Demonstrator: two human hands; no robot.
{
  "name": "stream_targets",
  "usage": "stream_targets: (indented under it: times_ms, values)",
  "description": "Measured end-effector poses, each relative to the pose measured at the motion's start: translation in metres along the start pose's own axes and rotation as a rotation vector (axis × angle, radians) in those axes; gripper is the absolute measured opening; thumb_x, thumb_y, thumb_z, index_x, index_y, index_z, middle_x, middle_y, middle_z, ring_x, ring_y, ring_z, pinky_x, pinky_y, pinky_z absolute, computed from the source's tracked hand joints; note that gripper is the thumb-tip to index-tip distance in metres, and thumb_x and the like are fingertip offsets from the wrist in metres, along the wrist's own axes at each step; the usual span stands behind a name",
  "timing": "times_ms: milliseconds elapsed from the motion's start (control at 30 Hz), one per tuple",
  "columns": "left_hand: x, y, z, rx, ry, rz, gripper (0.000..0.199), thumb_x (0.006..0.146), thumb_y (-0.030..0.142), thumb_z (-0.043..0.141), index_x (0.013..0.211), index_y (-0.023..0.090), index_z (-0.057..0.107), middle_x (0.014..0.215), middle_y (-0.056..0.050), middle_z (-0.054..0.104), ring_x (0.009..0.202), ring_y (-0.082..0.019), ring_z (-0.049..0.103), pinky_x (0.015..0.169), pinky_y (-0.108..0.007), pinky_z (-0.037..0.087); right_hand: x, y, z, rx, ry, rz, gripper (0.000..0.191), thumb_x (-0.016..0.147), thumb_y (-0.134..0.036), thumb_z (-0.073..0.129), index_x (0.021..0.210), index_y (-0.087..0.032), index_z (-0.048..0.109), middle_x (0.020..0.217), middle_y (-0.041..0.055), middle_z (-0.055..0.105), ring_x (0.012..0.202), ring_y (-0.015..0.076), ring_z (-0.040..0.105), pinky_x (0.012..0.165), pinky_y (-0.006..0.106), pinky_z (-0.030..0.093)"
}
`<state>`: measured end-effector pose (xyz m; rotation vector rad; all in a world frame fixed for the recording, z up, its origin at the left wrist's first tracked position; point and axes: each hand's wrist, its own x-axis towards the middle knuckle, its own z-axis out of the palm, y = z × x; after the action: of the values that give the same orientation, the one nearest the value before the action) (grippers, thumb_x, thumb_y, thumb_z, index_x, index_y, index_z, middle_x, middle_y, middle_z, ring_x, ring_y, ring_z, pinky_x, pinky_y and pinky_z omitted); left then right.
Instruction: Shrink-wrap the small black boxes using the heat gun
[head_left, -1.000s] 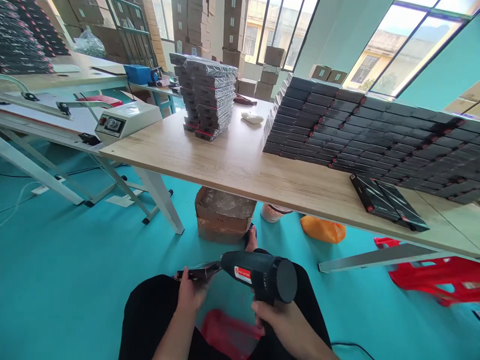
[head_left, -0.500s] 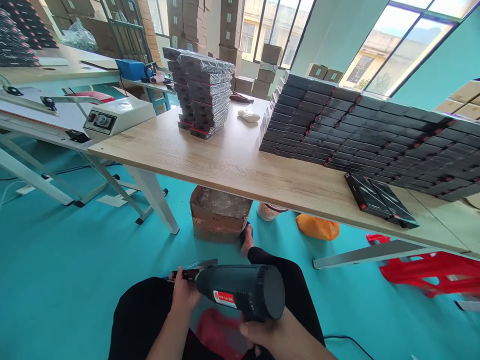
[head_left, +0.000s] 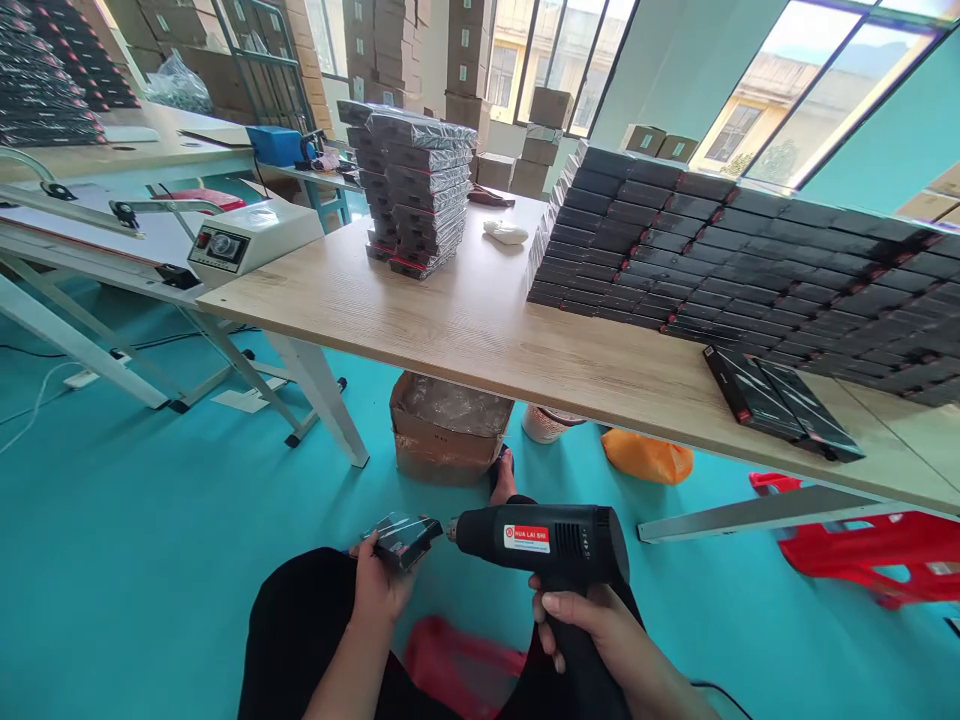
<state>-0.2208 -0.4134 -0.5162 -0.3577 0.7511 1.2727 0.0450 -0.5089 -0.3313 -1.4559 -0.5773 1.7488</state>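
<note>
My left hand [head_left: 381, 590] grips a small black box [head_left: 405, 538] with a shiny clear surface, held low above my lap. My right hand [head_left: 581, 620] is wrapped round the handle of a dark heat gun [head_left: 555, 540] with a red and white label. The gun's nozzle points left, a short gap from the box's right end. On the wooden table [head_left: 450, 325] stand a stack of film-wrapped black boxes [head_left: 420, 190] and, to the right, a wide wall of black boxes [head_left: 735, 260]. Two black boxes [head_left: 780, 400] lie flat before that wall.
Under the table are an open carton [head_left: 446, 445] with clear film, a small bin [head_left: 546, 423] and an orange bag [head_left: 646, 456]. A red stool [head_left: 877, 555] lies at the right. A white machine [head_left: 251, 235] stands left of the table.
The heat gun has moved right and up, turning side-on, away from my left hand. The box in my left hand is now tilted with its broad face showing. The view has shifted slightly left.
</note>
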Motion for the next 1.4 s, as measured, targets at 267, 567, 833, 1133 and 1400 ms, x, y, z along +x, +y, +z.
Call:
stream_targets:
  times_ms: [267, 567, 833, 1133, 1400]
  values:
    - [-0.014, -0.002, 0.017, 0.090, 0.063, 0.081, 0.052, 0.080, 0.014, 0.051, 0.130, 0.016, 0.063, 0.094, -0.012, 0.079, 0.084, -0.033, 0.077, 0.076, -0.051, 0.062, 0.001, 0.007, -0.025, 0.021, -0.008, 0.026, 0.045, 0.070, -0.044, 0.083, 0.100, -0.013, 0.073, 0.080, 0.0047, 0.070, 0.061, 0.0155, 0.062, 0.051, 0.026, 0.048]
    - [-0.005, 0.006, 0.005, 0.115, 0.098, 0.064, 0.031, 0.058, 0.007, 0.054, 0.082, 0.019, 0.069, 0.066, -0.002, 0.069, 0.061, -0.023, 0.068, 0.066, -0.038, 0.058, -0.011, 0.006, -0.033, -0.010, -0.082, 0.035, 0.045, 0.071, -0.045, 0.082, 0.100, -0.012, 0.073, 0.078, 0.0035, 0.067, 0.059, 0.0138, 0.060, 0.050, 0.026, 0.046]
    - [-0.014, -0.002, 0.014, 0.176, 0.050, 0.007, 0.013, 0.060, 0.012, 0.054, 0.067, 0.018, 0.063, 0.063, -0.006, 0.067, 0.059, -0.024, 0.066, 0.069, -0.041, 0.057, -0.016, 0.015, -0.035, -0.064, -0.104, 0.109, 0.045, 0.068, -0.047, 0.083, 0.096, -0.013, 0.072, 0.078, 0.0047, 0.068, 0.060, 0.0148, 0.061, 0.052, 0.026, 0.046]
    - [-0.013, -0.020, 0.008, 0.456, 0.014, 0.017, 0.007, 0.062, 0.014, 0.057, 0.066, 0.018, 0.061, 0.059, -0.003, 0.063, 0.054, -0.021, 0.060, 0.057, -0.033, 0.050, 0.002, 0.009, -0.011, -0.053, -0.082, 0.040, 0.048, 0.065, -0.048, 0.083, 0.096, -0.012, 0.072, 0.071, 0.0043, 0.069, 0.056, 0.0156, 0.060, 0.050, 0.028, 0.048]
    - [-0.022, -0.030, 0.013, 0.564, 0.038, -0.003, 0.011, 0.062, 0.013, 0.058, 0.071, 0.019, 0.062, 0.055, 0.001, 0.060, 0.049, -0.018, 0.058, 0.054, -0.029, 0.046, 0.012, -0.026, 0.008, -0.050, -0.032, -0.003, 0.043, 0.068, -0.040, 0.083, 0.097, -0.010, 0.072, 0.075, 0.0055, 0.071, 0.061, 0.0179, 0.066, 0.054, 0.029, 0.052]
